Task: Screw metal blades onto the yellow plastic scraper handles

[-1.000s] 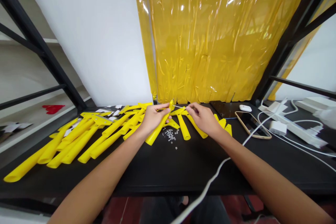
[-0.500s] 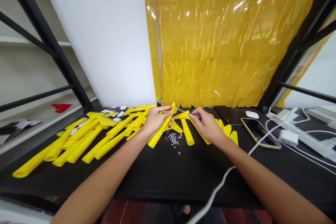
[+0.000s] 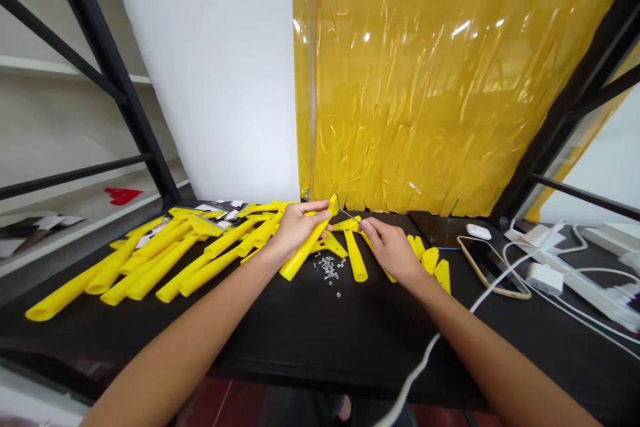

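Since half a second ago, the right hand has dipped a touch and its thin metal tool, perhaps a hex key, slopes more steeply. Taking the yellow squeegee-like handle in the left hand as the clock's centre, twelve pointing away from the worker, I see the right hand at three, fingers pinched round the tool. The left fingers close near the handle's head, seemingly to steady it where the tool's far end reaches; whether metal touches plastic I can't tell. Loose screws and nuts lie at four, probably kept there for easy picking. More yellow handles crowd together at nine, and another handle lies at three, beyond the fasteners. Everything rests on a black tabletop; well out at three are a phone and a white adapter. Behind, a yellow plastic curtain hangs at one, a white panel stands at eleven, and a red piece sits on a shelf toward ten.
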`<move>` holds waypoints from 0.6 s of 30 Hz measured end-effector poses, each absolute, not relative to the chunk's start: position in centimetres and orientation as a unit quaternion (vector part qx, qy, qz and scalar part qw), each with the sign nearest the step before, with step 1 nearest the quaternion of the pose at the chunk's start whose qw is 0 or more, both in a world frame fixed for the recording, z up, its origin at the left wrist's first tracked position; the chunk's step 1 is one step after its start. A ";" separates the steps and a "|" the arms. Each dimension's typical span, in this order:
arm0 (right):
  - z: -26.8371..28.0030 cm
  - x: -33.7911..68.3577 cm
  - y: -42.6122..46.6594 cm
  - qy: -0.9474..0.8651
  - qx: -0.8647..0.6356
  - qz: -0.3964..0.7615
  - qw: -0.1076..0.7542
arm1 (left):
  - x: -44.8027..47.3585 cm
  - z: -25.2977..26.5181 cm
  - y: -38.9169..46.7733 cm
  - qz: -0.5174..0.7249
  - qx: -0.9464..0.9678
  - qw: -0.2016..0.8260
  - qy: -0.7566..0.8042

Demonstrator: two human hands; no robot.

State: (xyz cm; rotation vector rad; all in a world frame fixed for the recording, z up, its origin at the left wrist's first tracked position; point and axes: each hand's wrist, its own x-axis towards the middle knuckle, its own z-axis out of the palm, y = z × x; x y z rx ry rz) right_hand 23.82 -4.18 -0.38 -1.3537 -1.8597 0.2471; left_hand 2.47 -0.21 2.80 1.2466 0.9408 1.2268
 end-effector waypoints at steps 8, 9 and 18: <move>-0.9 23.9 -3.9 -0.728 -0.534 0.095 0.419 | 2.1 3.1 0.0 0.501 0.530 0.549 0.408; -0.8 23.9 -4.0 -0.735 -0.529 0.090 0.414 | 2.0 3.1 0.0 0.498 0.529 0.552 0.410; 0.0 24.2 -4.3 -0.707 -0.567 0.084 0.414 | 2.0 2.1 0.9 0.479 0.545 0.549 0.415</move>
